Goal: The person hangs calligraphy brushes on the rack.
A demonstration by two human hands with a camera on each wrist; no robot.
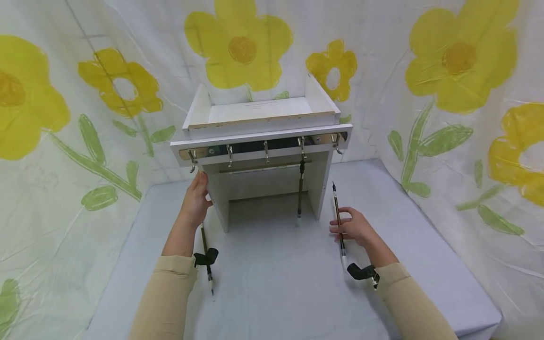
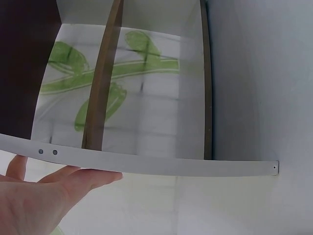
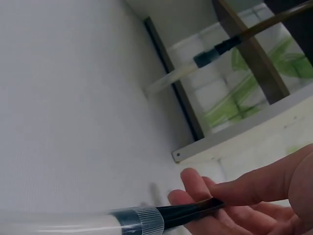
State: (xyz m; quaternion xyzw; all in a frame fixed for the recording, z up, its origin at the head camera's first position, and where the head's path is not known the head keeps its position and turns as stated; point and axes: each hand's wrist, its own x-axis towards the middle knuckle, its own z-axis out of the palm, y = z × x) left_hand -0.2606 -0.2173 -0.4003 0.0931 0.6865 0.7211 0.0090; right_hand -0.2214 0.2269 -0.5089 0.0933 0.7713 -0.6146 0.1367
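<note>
A white wooden shelf rack (image 1: 214, 189) with a row of metal hooks (image 1: 266, 152) stands on the table. My left hand (image 1: 196, 200) rests its fingers against the outer face of the left side panel (image 2: 146, 163), just under the hook board. Hanging from a hook right of centre is a calligraphy brush (image 1: 300, 191), white hair downward. To the right of the rack, my right hand (image 1: 352, 229) pinches a second calligraphy brush (image 1: 337, 208) between thumb and fingers, its white-haired end (image 3: 63, 223) pointing toward me. Another brush (image 1: 204, 238) lies on the table by my left wrist.
Pale cloth covers the table (image 1: 272, 283). Behind and on both sides hangs a white curtain (image 1: 369, 56) with yellow flowers. The rack's upper tray (image 1: 259, 111) has raised side walls, and the hooks stick out toward me.
</note>
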